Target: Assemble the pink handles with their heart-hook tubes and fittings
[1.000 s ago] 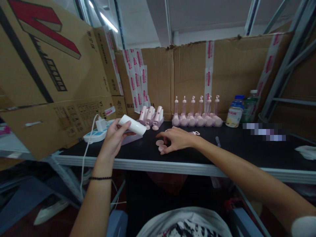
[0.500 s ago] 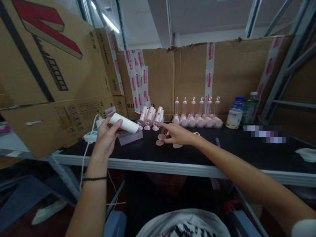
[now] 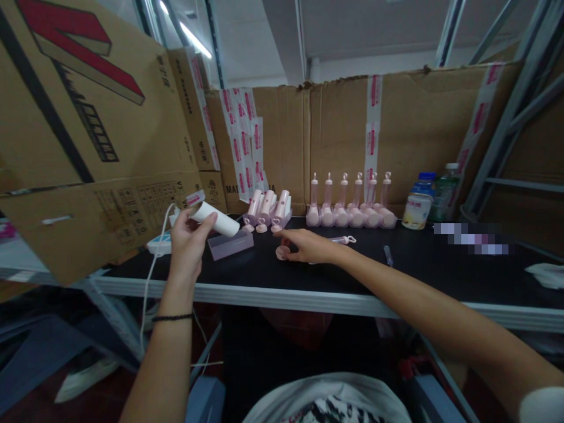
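While your left hand (image 3: 190, 236) grips the white cylinder (image 3: 219, 220), thumb laid along the side facing you and fingers wrapped behind, we see that piece held clear of the table (image 3: 247, 273), tilted, its end toward four o'clock sitting lower. Your hand is closed about it, firm enough to keep it up. Just past three o'clock from that hand, the lavender tray (image 3: 231, 245) rests on the black top, just below the cylinder's lower end. At nine o'clock sits the power strip (image 3: 158, 245), partly covered by your fingers.

Over to your right hand (image 3: 304, 244): palm down, fingers bent, thumb and forefinger part open, and right there at nine o'clock is the pink disc (image 3: 281, 252), at your thumb tip. You're touching its edge, or very nearly; whether you have hold of it, I can't tell.

Between ten and eleven o'clock from that hand, three pink cylinders (image 3: 266, 205) lean back, small looped caps (image 3: 261, 225) lined up before them. Toward one o'clock, six pink pieces (image 3: 341, 217) stand in a row. At three o'clock lies a loop-ended tube (image 3: 342, 239), partly hidden by your wrist. Farther off, between two and three, a blue-capped bottle (image 3: 416, 210) stands beside a green bottle (image 3: 446, 191).
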The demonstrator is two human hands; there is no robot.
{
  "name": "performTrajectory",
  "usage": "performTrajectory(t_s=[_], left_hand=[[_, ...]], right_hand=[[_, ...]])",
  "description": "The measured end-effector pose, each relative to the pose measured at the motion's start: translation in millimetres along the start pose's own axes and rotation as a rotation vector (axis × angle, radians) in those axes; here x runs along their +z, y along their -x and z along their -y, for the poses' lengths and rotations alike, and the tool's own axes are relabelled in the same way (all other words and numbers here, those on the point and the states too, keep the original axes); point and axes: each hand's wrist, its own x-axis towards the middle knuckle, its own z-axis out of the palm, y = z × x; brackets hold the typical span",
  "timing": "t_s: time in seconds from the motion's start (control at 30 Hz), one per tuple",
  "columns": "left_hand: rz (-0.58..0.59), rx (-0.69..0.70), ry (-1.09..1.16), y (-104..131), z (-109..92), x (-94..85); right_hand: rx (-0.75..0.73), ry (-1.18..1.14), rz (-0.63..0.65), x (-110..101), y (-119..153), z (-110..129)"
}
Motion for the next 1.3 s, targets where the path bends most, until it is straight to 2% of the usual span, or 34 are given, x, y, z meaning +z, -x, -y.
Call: performTrajectory(t_s=[0.13,0.5,0.8,0.93,1.1,1.3], left_hand=[[-0.037,0.071,-0.110,-0.5,10.0,-0.6],[0.039,0.149,-0.383,2.8,18.1,-8.2],[0.101,0.038,-0.576,-1.3,28.2,-16.8],[0.174,0.001,-0.770,-2.2,24.2,-21.4],[0.198,-0.036,-0.994,-1.7,16.1,-20.8],[0.193,-0.087,-1.023,-4.3,19.9,-21.9]], right_hand=[[0.017,0.011,0.014,-0.6,0.2,2.9],[0.038,-0.010,0.022,3.1,2.0,1.2],[0.045,-0.073,0.048,4.0,0.4,1.4],[0.035,-0.068,0.032,4.6,0.7,-0.2],[0.040,-0.079,0.033,1.6,0.3,2.8],[0.058,-0.148,-0.158,-27.1,1.9,-3.1]])
